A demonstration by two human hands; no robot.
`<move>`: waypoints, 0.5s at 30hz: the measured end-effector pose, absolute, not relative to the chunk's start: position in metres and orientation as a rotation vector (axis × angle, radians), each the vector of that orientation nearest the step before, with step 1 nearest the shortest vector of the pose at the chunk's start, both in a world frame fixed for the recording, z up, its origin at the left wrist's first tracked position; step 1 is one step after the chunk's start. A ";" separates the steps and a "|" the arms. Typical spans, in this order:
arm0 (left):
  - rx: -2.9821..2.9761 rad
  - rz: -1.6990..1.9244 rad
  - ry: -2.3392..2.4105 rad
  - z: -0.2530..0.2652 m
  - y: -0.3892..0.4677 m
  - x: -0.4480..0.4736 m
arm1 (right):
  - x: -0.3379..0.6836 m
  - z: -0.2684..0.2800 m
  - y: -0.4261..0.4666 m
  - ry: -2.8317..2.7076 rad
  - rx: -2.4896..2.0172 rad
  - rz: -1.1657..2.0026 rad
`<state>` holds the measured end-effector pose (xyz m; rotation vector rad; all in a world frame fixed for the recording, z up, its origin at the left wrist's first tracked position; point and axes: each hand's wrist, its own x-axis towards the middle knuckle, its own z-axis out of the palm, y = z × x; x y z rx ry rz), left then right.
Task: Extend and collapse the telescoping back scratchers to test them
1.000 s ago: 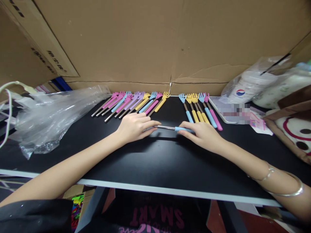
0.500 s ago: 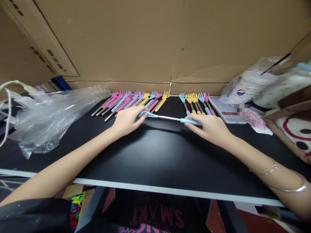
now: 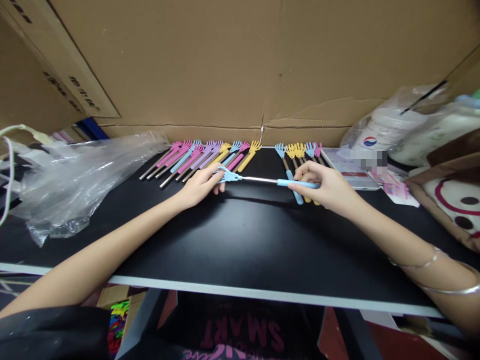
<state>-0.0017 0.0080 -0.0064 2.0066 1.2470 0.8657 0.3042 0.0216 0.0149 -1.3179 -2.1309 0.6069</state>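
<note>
A light blue back scratcher (image 3: 261,180) with a metal rod is held level above the black table by both my hands. My left hand (image 3: 202,186) is closed on its claw-shaped head. On the other end, my right hand (image 3: 325,186) pinches the blue handle. Behind my left hand lies a row of back scratchers (image 3: 210,152) in pink, blue, purple and yellow, several with bare metal rods. A second group of back scratchers (image 3: 296,152), blue, yellow and pink, lies behind my right hand, which hides part of their handles.
A crumpled clear plastic bag (image 3: 82,185) lies on the left of the black table (image 3: 240,250). At the right are a phone (image 3: 356,172), a bagged cup (image 3: 386,130) and a brown plush-like item (image 3: 453,195). A cardboard wall (image 3: 210,65) stands behind.
The scratcher's claw head has turned so its flat side shows more. My right hand has shifted a little along the handle and its fingers have rolled upward.
</note>
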 end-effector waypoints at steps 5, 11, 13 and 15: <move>1.670 0.910 1.203 -0.009 0.010 0.001 | 0.306 0.011 0.031 -1.905 -1.302 1.189; 1.442 0.949 1.195 -0.009 0.012 0.000 | 0.304 0.013 0.028 -1.702 -1.208 1.349; 1.392 0.968 1.177 -0.008 0.013 -0.001 | 0.303 0.015 0.027 -1.621 -1.159 1.410; 1.358 0.984 1.164 -0.006 0.013 -0.002 | 0.303 0.018 0.027 -1.550 -1.114 1.469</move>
